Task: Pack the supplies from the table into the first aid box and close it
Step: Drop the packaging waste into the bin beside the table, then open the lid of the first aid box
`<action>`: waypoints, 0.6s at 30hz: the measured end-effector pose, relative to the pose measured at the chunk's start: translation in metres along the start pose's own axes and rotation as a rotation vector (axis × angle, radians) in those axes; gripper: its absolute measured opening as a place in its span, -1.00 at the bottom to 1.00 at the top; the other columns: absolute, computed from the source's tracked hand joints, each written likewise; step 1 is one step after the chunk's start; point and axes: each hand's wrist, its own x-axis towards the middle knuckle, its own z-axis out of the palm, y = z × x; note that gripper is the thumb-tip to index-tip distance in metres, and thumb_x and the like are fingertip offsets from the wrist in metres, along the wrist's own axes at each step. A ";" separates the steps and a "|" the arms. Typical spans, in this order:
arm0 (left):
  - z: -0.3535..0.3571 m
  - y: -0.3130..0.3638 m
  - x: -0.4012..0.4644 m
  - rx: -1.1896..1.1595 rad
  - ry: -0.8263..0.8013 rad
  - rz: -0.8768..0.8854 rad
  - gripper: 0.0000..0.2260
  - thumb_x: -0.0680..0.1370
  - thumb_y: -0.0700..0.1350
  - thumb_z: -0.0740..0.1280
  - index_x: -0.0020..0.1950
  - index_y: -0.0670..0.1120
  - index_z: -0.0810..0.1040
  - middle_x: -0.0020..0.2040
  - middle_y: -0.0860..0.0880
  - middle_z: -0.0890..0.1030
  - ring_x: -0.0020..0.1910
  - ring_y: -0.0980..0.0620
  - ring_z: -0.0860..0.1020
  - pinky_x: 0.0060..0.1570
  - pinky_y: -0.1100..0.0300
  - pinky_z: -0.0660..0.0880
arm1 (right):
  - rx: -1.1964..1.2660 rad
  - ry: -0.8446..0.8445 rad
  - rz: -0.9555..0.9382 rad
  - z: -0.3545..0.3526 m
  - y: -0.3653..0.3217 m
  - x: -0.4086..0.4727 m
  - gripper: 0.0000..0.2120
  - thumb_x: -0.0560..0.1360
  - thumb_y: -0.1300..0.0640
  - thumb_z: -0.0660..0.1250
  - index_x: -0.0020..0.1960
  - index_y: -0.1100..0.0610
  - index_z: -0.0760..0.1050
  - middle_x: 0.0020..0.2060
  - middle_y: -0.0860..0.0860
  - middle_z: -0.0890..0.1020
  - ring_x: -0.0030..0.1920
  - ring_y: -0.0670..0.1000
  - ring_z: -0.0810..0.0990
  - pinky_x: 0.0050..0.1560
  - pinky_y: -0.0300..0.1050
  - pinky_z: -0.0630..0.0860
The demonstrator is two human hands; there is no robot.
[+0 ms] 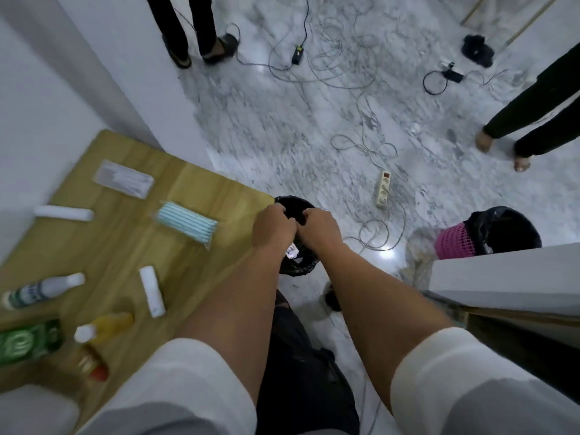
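Head view: your left hand [273,229] and right hand [317,229] meet, fingers curled and touching, over a black-lined bin [296,268] just off the surface's [103,246] corner. Whether either grip has hold of anything cannot be told; a small crumpled wrapper [292,250] shows below them inside the bin. No first aid box is in sight, so packing looks barely begun, perhaps not started. Everything visible remains out on the surface, left of the bin: a mask pack [187,224] nearest, a clear sachet [124,178] beyond it, two white rolls [63,212] [152,291], a white bottle [42,291], a yellow bottle [105,327], a green packet [28,342] and a red-capped bottle [92,364]. Past the bin, cables [345,73] and a power strip [383,188] sprawl over marble floor; a pink bin [452,244] stands right of it, and other people's legs edge the room.
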 end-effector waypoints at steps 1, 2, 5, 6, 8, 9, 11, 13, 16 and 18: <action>-0.017 0.000 -0.008 0.041 0.016 0.026 -0.64 0.61 -0.07 0.34 0.41 -0.07 0.52 0.29 -0.07 0.60 0.22 -0.10 0.57 0.03 0.11 0.45 | -0.042 -0.013 -0.040 -0.007 -0.015 -0.010 -0.73 0.56 0.01 0.35 -0.26 0.07 0.41 -0.31 0.01 0.53 -0.20 0.11 0.56 -0.26 -0.07 0.41; -0.036 -0.002 -0.016 0.094 0.032 0.058 -0.65 0.61 -0.08 0.32 0.40 -0.07 0.52 0.29 -0.08 0.59 0.22 -0.11 0.57 0.02 0.10 0.44 | -0.084 -0.023 -0.095 -0.013 -0.030 -0.018 -0.69 0.56 0.03 0.34 -0.30 0.06 0.35 -0.34 0.01 0.49 -0.24 0.12 0.53 -0.30 -0.07 0.36; -0.098 -0.019 -0.045 0.255 0.107 0.126 -0.74 0.57 -0.13 0.32 0.25 -0.12 0.59 0.17 -0.10 0.63 0.11 -0.15 0.61 -0.11 0.08 0.43 | -0.258 -0.086 -0.231 -0.030 -0.076 -0.045 -0.83 0.56 0.04 0.35 -0.05 0.15 0.57 -0.11 0.13 0.63 -0.04 0.23 0.63 -0.17 -0.01 0.52; -0.119 -0.028 -0.055 0.304 0.139 0.138 -0.80 0.55 -0.15 0.33 0.16 -0.13 0.61 0.09 -0.10 0.64 0.04 -0.15 0.62 -0.16 0.08 0.44 | -0.317 -0.089 -0.280 -0.034 -0.091 -0.053 -0.72 0.58 0.00 0.37 0.16 0.19 0.59 0.05 0.16 0.64 0.10 0.23 0.62 -0.03 0.04 0.58; -0.160 -0.053 -0.077 0.390 0.216 0.141 -0.87 0.54 -0.18 0.34 0.07 -0.15 0.61 0.02 -0.09 0.63 -0.03 -0.12 0.62 -0.21 0.07 0.45 | -0.412 -0.089 -0.379 -0.039 -0.124 -0.072 -0.49 0.58 -0.10 0.39 0.40 0.19 0.48 0.26 0.15 0.58 0.26 0.21 0.56 0.18 0.10 0.57; -0.180 -0.066 -0.088 0.432 0.259 0.138 -0.88 0.56 -0.18 0.32 0.07 -0.14 0.59 0.03 -0.09 0.61 -0.02 -0.11 0.62 -0.21 0.07 0.44 | -0.438 -0.074 -0.421 -0.039 -0.141 -0.083 -0.45 0.57 -0.14 0.39 0.42 0.18 0.46 0.29 0.15 0.57 0.28 0.19 0.56 0.20 0.10 0.56; -0.217 -0.095 -0.113 0.490 0.347 0.124 -0.87 0.58 -0.16 0.31 0.10 -0.12 0.57 0.05 -0.09 0.60 0.00 -0.11 0.62 -0.22 0.07 0.42 | -0.461 -0.046 -0.510 -0.033 -0.176 -0.102 -0.43 0.54 -0.17 0.41 0.40 0.17 0.47 0.29 0.14 0.57 0.28 0.17 0.56 0.19 0.06 0.55; -0.250 -0.124 -0.138 0.481 0.429 0.086 -0.87 0.56 -0.16 0.31 0.08 -0.11 0.58 0.04 -0.09 0.59 0.02 -0.12 0.62 -0.21 0.07 0.43 | -0.478 -0.035 -0.606 -0.022 -0.213 -0.122 -0.42 0.53 -0.18 0.41 0.40 0.16 0.47 0.31 0.12 0.57 0.30 0.16 0.55 0.21 0.04 0.53; -0.291 -0.167 -0.178 0.470 0.521 -0.017 -0.86 0.54 -0.13 0.33 0.08 -0.08 0.57 0.04 -0.06 0.57 0.04 -0.11 0.59 -0.18 0.07 0.45 | -0.504 -0.044 -0.744 -0.003 -0.269 -0.155 -0.38 0.52 -0.20 0.40 0.45 0.13 0.44 0.37 0.10 0.54 0.35 0.15 0.52 0.25 0.03 0.49; -0.313 -0.195 -0.206 0.465 0.563 -0.094 -0.85 0.54 -0.11 0.32 0.09 -0.07 0.54 0.04 -0.04 0.54 0.03 -0.08 0.56 -0.16 0.05 0.46 | -0.520 -0.057 -0.834 0.013 -0.304 -0.179 -0.36 0.53 -0.19 0.40 0.47 0.15 0.43 0.39 0.12 0.53 0.39 0.16 0.49 0.29 0.04 0.46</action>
